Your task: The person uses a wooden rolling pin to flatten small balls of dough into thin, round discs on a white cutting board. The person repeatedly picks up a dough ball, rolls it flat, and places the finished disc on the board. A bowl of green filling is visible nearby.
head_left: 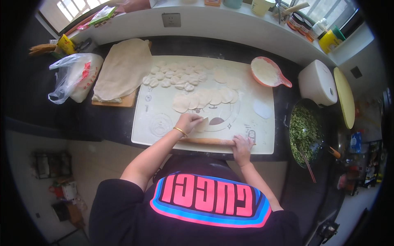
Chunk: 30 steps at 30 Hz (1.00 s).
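Observation:
My left hand point(190, 123), a gold bangle at its wrist, pinches the edge of a thin dough wrapper point(202, 126) over the pale mat point(142, 123). Along the mat's near edge lies a wooden rolling pin point(209, 141), its right end under the fingers of my right hand point(243, 147). Beyond my left hand, several flat dough wrappers point(205, 98) overlap in a row. Small floured dough pieces point(174, 76) cluster at the mat's far left. Two more thin rounds point(221, 77) lie to the right of them.
At left, a large dough sheet point(123, 67) covers a wooden board point(113, 103) beside a plastic bag point(80, 76). A red-rimmed bowl of flour point(265, 71) stands far right. Nearer are a white appliance point(318, 84) and a pan of chopped greens point(303, 129) with chopsticks point(308, 165).

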Motion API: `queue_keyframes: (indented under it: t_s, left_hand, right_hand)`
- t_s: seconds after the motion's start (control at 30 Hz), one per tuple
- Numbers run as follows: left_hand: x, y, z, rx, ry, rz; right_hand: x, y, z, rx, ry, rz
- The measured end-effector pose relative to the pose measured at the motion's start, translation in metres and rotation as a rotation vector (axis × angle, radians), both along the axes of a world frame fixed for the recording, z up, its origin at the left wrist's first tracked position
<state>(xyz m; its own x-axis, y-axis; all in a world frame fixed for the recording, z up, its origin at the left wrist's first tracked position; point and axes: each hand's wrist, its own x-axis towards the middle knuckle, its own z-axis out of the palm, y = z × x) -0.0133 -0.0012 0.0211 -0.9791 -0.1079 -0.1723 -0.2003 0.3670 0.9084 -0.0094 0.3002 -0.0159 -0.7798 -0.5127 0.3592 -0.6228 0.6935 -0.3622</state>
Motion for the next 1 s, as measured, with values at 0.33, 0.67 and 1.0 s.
queue_keyframes:
  t_s: [0.33,0.67,1.0]
  left_hand:
    - [-0.029,-0.115,-0.027,-0.198,0.079,0.458]
    - [-0.103,-0.147,-0.043,-0.577,-0.065,0.675]
    - [-0.054,-0.027,0.018,-0.367,-0.052,-0.150]
  right_hand:
    - [-0.001,0.001,-0.007,0.027,0.010,-0.004]
    - [0.001,0.001,-0.002,0.051,0.001,-0.015]
    - [-0.001,0.003,0.002,0.033,-0.001,0.018]
